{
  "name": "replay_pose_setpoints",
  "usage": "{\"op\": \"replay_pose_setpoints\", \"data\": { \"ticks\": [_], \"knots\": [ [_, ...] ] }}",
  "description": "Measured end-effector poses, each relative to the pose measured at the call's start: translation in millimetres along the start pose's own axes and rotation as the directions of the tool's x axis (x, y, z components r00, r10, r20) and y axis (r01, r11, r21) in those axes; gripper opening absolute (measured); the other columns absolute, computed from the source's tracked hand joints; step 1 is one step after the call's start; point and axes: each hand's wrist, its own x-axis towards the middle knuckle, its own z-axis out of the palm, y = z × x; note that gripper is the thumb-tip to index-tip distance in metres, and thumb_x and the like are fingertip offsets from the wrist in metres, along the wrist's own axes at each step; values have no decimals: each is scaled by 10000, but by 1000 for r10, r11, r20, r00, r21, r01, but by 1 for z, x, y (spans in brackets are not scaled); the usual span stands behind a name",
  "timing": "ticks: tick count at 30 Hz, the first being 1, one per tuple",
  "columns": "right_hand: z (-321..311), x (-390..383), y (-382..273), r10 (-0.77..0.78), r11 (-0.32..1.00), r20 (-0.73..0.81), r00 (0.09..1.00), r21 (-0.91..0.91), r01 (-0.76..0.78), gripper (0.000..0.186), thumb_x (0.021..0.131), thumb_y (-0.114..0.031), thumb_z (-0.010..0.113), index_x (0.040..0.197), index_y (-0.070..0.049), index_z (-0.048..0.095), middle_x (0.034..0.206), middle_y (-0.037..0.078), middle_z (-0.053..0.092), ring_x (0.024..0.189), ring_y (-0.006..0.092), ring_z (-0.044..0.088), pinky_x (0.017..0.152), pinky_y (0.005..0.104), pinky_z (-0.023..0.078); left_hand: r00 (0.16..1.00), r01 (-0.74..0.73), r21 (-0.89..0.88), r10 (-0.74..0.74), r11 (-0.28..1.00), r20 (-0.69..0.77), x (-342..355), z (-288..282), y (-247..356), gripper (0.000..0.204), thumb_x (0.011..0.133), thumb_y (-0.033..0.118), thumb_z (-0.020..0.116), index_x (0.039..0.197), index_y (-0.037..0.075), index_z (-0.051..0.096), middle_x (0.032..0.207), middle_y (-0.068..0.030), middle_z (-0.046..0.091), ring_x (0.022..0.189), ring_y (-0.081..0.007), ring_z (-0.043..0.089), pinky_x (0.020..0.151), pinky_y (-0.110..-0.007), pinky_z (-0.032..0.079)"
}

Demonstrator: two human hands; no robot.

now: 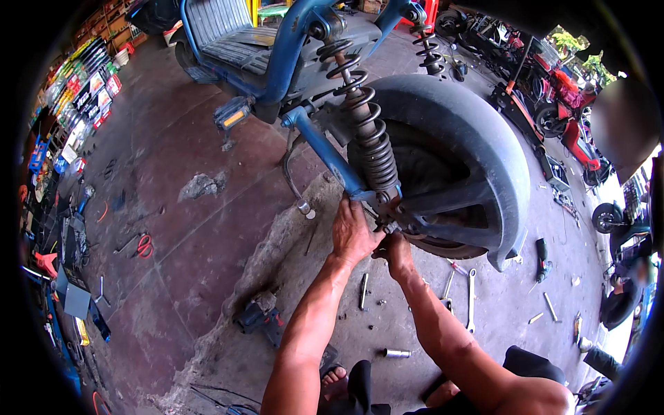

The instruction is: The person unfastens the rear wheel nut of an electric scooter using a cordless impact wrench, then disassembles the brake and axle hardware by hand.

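Note:
The rear end of a blue scooter or small electric bike stands in front of me, with a wheel [443,162] under a grey mudguard [477,131]. A black coil-spring shock absorber [373,131] runs down to the rear end of the blue swingarm [325,152]. My left hand [353,232] grips that end from below, its fingertips up against the blue tube. Close beside it, my right hand [395,252] is closed at the axle area just under the shock's lower mount. What its fingers pinch is hidden. Both thumbs are close together.
On the floor lie a socket [396,353], a metal rod [363,290], a combination wrench [472,301], small nuts and a green-black screwdriver-like power tool [542,259]. A cordless impact driver [261,318] rests left of my arm. Red-handled scissors [144,245] lie further left; parked motorbikes [553,117] stand right.

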Motion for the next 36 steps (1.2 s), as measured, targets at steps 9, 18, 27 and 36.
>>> {"op": "replay_pose_setpoints", "data": {
  "ticks": [9, 18, 27, 36],
  "knots": [
    [-7, 4, -2, 76, 996, 24, 997, -46, -75, 352, 903, -303, 392, 802, -23, 580, 671, 87, 566, 564, 179, 555, 541, 312, 500, 1000, -2, 49, 2, 999, -5, -1, 1, 2, 956, 575, 294, 829, 1262, -74, 276, 1197, -315, 399, 1080, -452, 466, 910, -470, 425],
    [-16, 8, 4, -46, 977, 124, 991, -200, 70, 347, 902, -299, 383, 828, -20, 576, 673, 92, 570, 554, 180, 555, 547, 314, 502, 1000, -9, 47, 9, 999, 1, -1, 0, 0, 947, 585, 297, 819, 1264, -71, 272, 1200, -317, 397, 1080, -456, 466, 919, -470, 421],
    [-17, 6, 6, -131, 981, 98, 987, -128, 143, 382, 917, -305, 369, 848, -11, 602, 664, 90, 582, 557, 162, 563, 549, 290, 491, 998, 29, 55, -32, 998, 49, -2, 4, 0, 955, 606, 317, 816, 1277, -79, 264, 1200, -319, 397, 1090, -449, 462, 927, -467, 416],
    [-21, 15, 12, -93, 988, 131, 987, -108, 108, 585, 923, -601, 345, 818, -78, 586, 622, 43, 528, 508, 135, 512, 406, 286, 398, 998, 39, 35, -40, 999, 43, 1, -2, 5, 933, 575, 270, 832, 1253, -88, 301, 1189, -323, 405, 1077, -452, 469, 911, -467, 420]
  ]
}}
